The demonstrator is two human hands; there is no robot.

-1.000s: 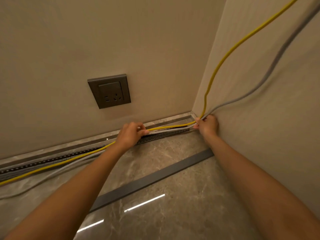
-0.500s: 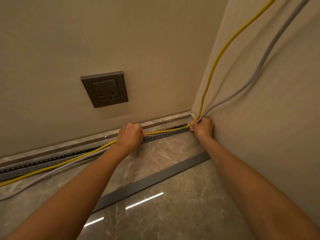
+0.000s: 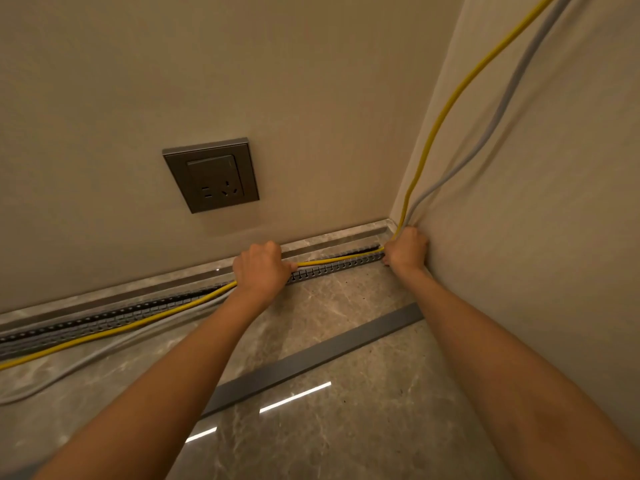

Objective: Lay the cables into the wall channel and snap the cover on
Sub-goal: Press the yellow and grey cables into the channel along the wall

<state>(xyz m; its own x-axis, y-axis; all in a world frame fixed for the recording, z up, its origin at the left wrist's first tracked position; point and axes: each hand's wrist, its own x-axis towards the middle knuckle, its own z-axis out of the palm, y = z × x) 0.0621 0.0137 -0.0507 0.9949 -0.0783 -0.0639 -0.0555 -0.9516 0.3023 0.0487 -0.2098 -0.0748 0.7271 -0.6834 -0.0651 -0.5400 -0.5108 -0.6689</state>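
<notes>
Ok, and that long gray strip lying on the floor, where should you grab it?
Near its middle, from above, I'd say. The cover lies flat on the floor, long and thin, so pinching across its two long edges there should keep it level. The left hand and right hand hold the yellow cable for now.

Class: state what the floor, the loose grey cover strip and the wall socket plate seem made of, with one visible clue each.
Glossy veined beige floor: polished marble or marble-look tile; veining, sharp reflections.
Flat grey cover strip: likely matt plastic; even, dull surface.
Dark square socket plate: metallic-finish, maybe plastic; soft sheen.
</notes>
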